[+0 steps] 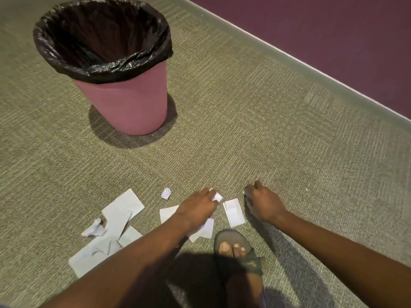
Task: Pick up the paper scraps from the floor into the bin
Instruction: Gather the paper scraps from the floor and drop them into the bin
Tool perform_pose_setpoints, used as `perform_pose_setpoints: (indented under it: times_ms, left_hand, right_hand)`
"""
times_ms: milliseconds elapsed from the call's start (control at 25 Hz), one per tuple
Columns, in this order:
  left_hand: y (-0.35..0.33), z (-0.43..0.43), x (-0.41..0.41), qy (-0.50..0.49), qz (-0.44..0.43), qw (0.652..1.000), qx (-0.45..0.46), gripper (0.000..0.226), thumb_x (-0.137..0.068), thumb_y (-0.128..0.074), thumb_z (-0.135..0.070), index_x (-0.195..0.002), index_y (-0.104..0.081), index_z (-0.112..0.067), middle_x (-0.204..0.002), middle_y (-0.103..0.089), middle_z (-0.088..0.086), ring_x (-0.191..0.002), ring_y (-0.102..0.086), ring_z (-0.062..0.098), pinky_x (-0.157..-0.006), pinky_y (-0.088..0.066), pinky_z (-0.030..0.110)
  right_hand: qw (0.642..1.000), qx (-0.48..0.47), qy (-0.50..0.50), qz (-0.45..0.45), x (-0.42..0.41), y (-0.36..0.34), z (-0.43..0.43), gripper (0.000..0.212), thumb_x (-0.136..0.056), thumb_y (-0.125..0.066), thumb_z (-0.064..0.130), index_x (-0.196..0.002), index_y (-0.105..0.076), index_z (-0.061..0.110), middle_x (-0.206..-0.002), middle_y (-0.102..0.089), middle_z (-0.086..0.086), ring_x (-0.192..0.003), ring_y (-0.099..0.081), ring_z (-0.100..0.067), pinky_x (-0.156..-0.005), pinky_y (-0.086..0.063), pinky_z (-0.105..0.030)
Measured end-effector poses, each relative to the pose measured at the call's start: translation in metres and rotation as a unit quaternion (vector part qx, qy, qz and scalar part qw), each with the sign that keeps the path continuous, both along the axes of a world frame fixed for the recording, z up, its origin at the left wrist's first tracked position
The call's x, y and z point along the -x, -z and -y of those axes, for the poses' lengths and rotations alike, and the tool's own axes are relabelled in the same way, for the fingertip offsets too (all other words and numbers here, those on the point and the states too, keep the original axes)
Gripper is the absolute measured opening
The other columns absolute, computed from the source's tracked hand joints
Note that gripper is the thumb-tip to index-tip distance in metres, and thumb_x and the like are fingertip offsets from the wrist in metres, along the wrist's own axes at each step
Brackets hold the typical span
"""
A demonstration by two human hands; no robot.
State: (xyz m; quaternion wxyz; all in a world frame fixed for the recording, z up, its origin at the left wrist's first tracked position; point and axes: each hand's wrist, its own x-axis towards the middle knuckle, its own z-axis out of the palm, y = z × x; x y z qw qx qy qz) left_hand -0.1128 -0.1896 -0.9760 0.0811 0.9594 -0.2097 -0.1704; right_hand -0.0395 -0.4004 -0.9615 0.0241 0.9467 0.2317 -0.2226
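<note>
A pink bin point(131, 105) lined with a black bag stands on the carpet at the upper left. Several white paper scraps lie near my feet: flat sheets point(120, 210) at the lower left, a crumpled ball point(166, 193), a crumpled piece point(94, 228), a folded slip point(234, 211) between my hands. My left hand point(195, 208) rests low over a flat sheet point(166, 213), its fingers closed on a small white scrap point(216, 197). My right hand point(263, 202) is curled on the carpet, with a bit of white paper point(246, 192) showing at its fingertips.
My foot in a dark sandal point(235, 247) stands just below the scraps. A grey baseboard point(289, 61) and a maroon wall point(333, 30) run diagonally across the upper right. Green-grey carpet point(222, 130) stretches between the scraps and the bin.
</note>
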Motion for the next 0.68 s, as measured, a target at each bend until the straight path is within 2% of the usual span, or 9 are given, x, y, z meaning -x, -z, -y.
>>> perform_pose_setpoints:
  times_ms: [40, 80, 160, 240, 320, 400, 440, 560, 680]
  left_hand:
    - [0.000, -0.008, 0.006, -0.009, -0.012, 1.000, 0.015, 0.032, -0.091, -0.057, -0.016, -0.122, -0.055, -0.008, -0.143, -0.041, 0.015, -0.129, -0.039, 0.032, -0.100, -0.038, 0.043]
    - [0.001, -0.015, 0.013, -0.022, -0.033, 0.999, 0.029, 0.039, -0.094, -0.054, -0.033, -0.127, -0.052, -0.012, -0.147, -0.037, 0.014, -0.134, -0.035, 0.030, -0.105, -0.035, 0.043]
    - [0.006, -0.021, 0.026, -0.020, -0.093, 0.995, 0.033, 0.071, -0.087, -0.052, -0.062, -0.144, -0.033, -0.024, -0.160, -0.014, 0.016, -0.146, -0.017, 0.030, -0.117, -0.021, 0.046]
    - [0.012, -0.019, 0.037, 0.005, -0.103, 0.994, 0.023, 0.095, -0.076, -0.057, -0.071, -0.150, -0.012, -0.033, -0.161, 0.012, 0.017, -0.149, 0.004, 0.031, -0.119, -0.007, 0.051]
    - [0.021, -0.015, 0.043, 0.023, -0.065, 0.998, 0.002, 0.100, -0.074, -0.063, -0.067, -0.150, -0.008, -0.033, -0.159, 0.020, 0.020, -0.148, 0.011, 0.037, -0.118, -0.005, 0.055]
    - [0.026, -0.015, 0.043, 0.020, -0.046, 0.999, -0.004, 0.093, -0.078, -0.063, -0.061, -0.150, -0.010, -0.032, -0.159, 0.018, 0.020, -0.148, 0.011, 0.038, -0.120, -0.006, 0.054]
    - [0.027, -0.017, 0.041, 0.015, -0.045, 0.999, 0.002, 0.087, -0.082, -0.062, -0.057, -0.150, -0.014, -0.031, -0.160, 0.015, 0.019, -0.149, 0.010, 0.036, -0.121, -0.006, 0.053]
    - [0.027, -0.026, 0.036, 0.005, -0.018, 0.999, 0.040, 0.063, -0.092, -0.057, -0.043, -0.146, -0.030, -0.027, -0.162, 0.001, 0.015, -0.150, 0.000, 0.031, -0.120, -0.008, 0.046]
    - [0.027, -0.028, 0.034, -0.017, -0.002, 0.997, 0.073, 0.040, -0.095, -0.054, -0.033, -0.133, -0.048, -0.023, -0.159, -0.020, 0.011, -0.147, -0.016, 0.031, -0.117, -0.020, 0.043]
  right_hand:
    - [1.000, 0.002, 0.009, -0.006, 0.003, -0.001, -0.002, 0.030, -0.097, -0.048, 0.036, -0.115, -0.051, 0.012, -0.115, -0.052, -0.015, -0.095, -0.061, -0.035, -0.074, -0.053, -0.042]
    - [1.000, 0.010, 0.018, -0.015, 0.005, -0.001, -0.005, 0.039, -0.095, -0.049, 0.046, -0.119, -0.048, 0.015, -0.118, -0.052, -0.014, -0.098, -0.060, -0.035, -0.077, -0.054, -0.044]
    - [0.998, 0.035, 0.034, -0.040, 0.010, -0.001, -0.007, 0.066, -0.086, -0.051, 0.067, -0.132, -0.038, 0.021, -0.128, -0.048, -0.014, -0.109, -0.055, -0.036, -0.083, -0.053, -0.047]
    - [0.997, 0.047, 0.032, -0.047, 0.016, 0.001, -0.011, 0.088, -0.073, -0.053, 0.080, -0.139, -0.030, 0.026, -0.143, -0.033, -0.016, -0.121, -0.045, -0.038, -0.088, -0.051, -0.052]
    - [0.998, 0.051, 0.009, -0.043, 0.020, 0.005, -0.017, 0.102, -0.065, -0.057, 0.084, -0.143, -0.024, 0.027, -0.156, -0.011, -0.016, -0.134, -0.032, -0.041, -0.094, -0.045, -0.057]
    - [0.997, 0.060, -0.008, -0.050, 0.019, 0.010, -0.021, 0.108, -0.064, -0.066, 0.076, -0.147, -0.019, 0.025, -0.161, 0.000, -0.014, -0.141, -0.022, -0.042, -0.100, -0.041, -0.059]
    - [0.997, 0.063, -0.014, -0.051, 0.019, 0.011, -0.022, 0.107, -0.066, -0.070, 0.071, -0.147, -0.019, 0.023, -0.161, -0.002, -0.014, -0.140, -0.023, -0.042, -0.101, -0.041, -0.058]
    - [0.998, 0.035, -0.025, -0.035, 0.017, 0.011, -0.025, 0.092, -0.073, -0.073, 0.058, -0.143, -0.031, 0.018, -0.152, -0.025, -0.012, -0.131, -0.036, -0.035, -0.099, -0.048, -0.050]
    - [0.999, 0.000, -0.016, -0.030, 0.017, 0.009, -0.027, 0.076, -0.080, -0.072, 0.045, -0.140, -0.039, 0.014, -0.146, -0.035, -0.010, -0.127, -0.041, -0.029, -0.100, -0.049, -0.044]
